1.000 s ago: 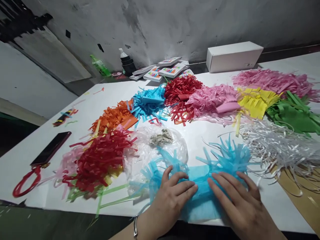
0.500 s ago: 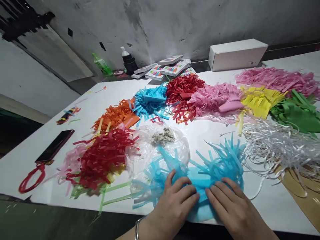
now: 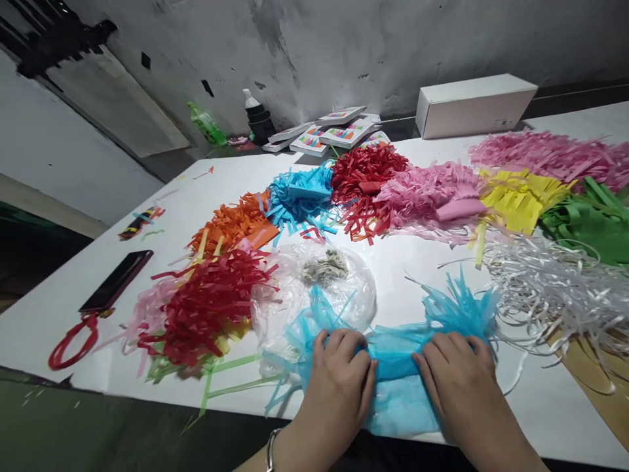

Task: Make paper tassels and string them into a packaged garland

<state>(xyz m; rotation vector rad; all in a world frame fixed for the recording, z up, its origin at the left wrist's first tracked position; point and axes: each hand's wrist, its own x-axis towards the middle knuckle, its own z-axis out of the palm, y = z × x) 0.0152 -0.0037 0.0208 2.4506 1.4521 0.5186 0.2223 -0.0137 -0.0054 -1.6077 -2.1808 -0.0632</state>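
Sky-blue fringed tissue paper (image 3: 396,354) lies at the table's front edge, partly rolled, with its cut strips sticking out at both ends. My left hand (image 3: 341,377) is closed over the left side of the roll, a metal bracelet on its wrist. On the right side, my right hand (image 3: 455,373) grips the same roll with curled fingers. A flat part of the sheet spreads between the wrists. Just behind lies a clear plastic bag (image 3: 265,305) with a crumpled greyish lump (image 3: 324,267) on it.
Fringed paper bundles ring the work: red (image 3: 211,308), orange (image 3: 236,223), blue (image 3: 302,193), pink (image 3: 435,190), yellow (image 3: 525,196) and green (image 3: 584,219). White ribbon strands (image 3: 565,288) lie right. A phone (image 3: 115,282) lies left; a white box (image 3: 474,108) stands behind.
Both hands have curled more tightly over the blue tissue paper and moved a little farther apart. Its middle now looks more rolled, with more flat sheet showing in front. The view has shifted slightly.
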